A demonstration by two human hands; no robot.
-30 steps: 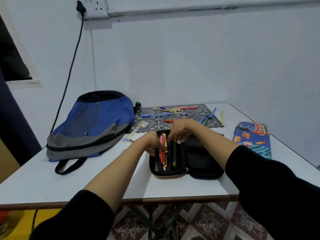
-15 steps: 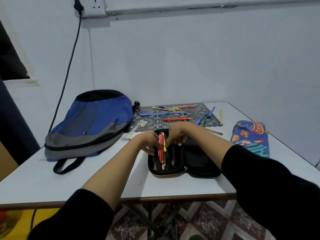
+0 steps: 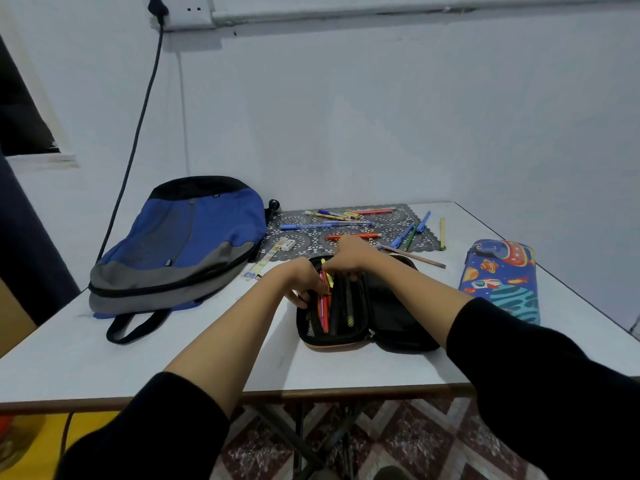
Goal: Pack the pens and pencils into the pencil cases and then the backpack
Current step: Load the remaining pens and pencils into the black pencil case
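Centre of table (image 3: pixel 173 358): black pencil case (image 3: pixel 394 317) lies open, long axis running away from the person. The pens (image 3: pixel 325 308) in its left half lie along that axis. Left hand (image 3: pixel 304 277) pinches the red ones by the rim. Right hand (image 3: pixel 346 256) curls over their far ends. Count: two cases, the second pencil case (image 3: pixel 502 282) closed at right; one backpack (image 3: pixel 180 244) at left; at least nine loose pens and pencils (image 3: pixel 325 225) around the mat (image 3: pixel 301 216).

Black sleeves (image 3: pixel 145 431), pushed up, forearms bare.
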